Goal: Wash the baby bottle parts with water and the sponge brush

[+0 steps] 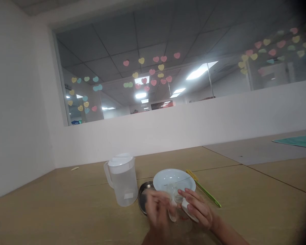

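Observation:
My left hand (156, 209) is smeared by motion, its fingers bent in front of the dark metal dish (142, 200) and beside a small white piece (172, 215). What it holds is too blurred to name. The fingers of my right hand (199, 208) wrap over a white object (189, 209). Just behind both hands is a white bowl (159, 180) with something clear at its near side. Under the hands a clear round thing with reddish marks shows faintly.
A lidded clear pitcher (124, 185) stands left of the metal dish. A green-handled brush (209, 193) with a yellow head lies right of the bowl. Farther off are a teal cloth (298, 140), a small pale scrap (74, 168) and the white wall below a window.

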The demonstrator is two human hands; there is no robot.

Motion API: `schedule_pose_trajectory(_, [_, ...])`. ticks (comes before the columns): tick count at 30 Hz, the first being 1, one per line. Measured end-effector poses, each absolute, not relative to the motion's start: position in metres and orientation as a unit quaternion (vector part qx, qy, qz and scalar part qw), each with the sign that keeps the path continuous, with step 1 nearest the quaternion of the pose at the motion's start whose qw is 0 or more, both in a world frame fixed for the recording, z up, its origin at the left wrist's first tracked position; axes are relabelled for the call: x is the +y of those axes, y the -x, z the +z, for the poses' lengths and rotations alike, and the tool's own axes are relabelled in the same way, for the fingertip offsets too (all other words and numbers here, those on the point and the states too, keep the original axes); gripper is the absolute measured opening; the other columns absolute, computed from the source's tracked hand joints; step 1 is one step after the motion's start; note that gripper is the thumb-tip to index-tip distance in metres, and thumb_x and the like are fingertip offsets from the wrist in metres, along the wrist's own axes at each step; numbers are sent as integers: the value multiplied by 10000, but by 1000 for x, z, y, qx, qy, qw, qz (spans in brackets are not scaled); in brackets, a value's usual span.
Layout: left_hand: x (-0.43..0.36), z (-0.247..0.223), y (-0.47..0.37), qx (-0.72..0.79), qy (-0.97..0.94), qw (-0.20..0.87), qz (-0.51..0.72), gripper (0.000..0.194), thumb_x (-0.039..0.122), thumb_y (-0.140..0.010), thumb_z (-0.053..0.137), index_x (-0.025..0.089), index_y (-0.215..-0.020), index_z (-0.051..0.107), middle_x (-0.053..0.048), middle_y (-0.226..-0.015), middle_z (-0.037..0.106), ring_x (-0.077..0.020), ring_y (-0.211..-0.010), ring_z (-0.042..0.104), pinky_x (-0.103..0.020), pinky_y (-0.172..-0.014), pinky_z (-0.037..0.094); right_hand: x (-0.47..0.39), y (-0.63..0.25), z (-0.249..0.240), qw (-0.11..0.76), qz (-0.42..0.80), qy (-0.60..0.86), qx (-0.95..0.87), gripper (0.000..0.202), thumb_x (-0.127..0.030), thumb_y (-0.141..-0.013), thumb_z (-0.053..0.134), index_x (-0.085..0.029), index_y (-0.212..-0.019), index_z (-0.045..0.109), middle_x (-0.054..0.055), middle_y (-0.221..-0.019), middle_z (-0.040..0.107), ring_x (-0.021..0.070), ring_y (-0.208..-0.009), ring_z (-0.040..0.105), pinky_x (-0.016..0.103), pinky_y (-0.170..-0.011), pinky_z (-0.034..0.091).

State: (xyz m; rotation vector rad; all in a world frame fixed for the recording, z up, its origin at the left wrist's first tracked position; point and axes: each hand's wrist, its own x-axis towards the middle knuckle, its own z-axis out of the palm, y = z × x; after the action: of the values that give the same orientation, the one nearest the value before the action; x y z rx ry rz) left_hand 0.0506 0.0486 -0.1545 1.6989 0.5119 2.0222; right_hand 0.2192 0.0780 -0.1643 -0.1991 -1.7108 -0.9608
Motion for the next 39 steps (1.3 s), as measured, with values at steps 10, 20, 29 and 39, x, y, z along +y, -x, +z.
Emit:
schedule_pose_trajectory(10, [99, -162, -32, 387, -669, 222, 594, 309, 453, -852, 518, 180, -986, 574, 14, -634, 613, -141, -599, 569, -252, -614, 435, 109, -237, -164, 696, -92, 523, -484, 517, -541, -742, 573, -195, -1107, 452, 117, -1027, 612, 276, -978, 586, 420, -833, 459])
schedule_pose_trajectory(20, [118, -190, -28, 420, -760, 104, 485, 398, 318, -889, 421, 224, -1259, 534, -49, -998, 658, -213, -973, 550, -394, -950, 391, 139, -255, -188, 471, -26, 630, -617, 374, -526, -649, 590, -211, -851, 605, 104, -937, 661, 318, -952, 572, 451, -847, 416])
schedule_pose_trajectory(29, [135, -190, 11, 546, -565, -159, 597, 460, 346, -904, 406, 168, -1329, 415, -164, -1372, 411, -353, -1250, 376, -585, -1016, 281, 140, -257, -199, 411, -70, 640, -646, 392, -507, -751, 503, -215, -957, 665, 131, -1175, 576, 329, -1142, 484, 503, -969, 357])
schedule_pose_trajectory(39, [169, -203, 63, 655, -432, -55, 617, 1078, 610, -695, 642, 91, -1435, 54, -293, -1377, 353, -458, -1257, 378, -580, -922, 439, 141, -257, -201, 371, -43, 647, -664, 380, -482, -785, 478, -228, -982, 679, 119, -1204, 571, 319, -1182, 468, 458, -994, 358])
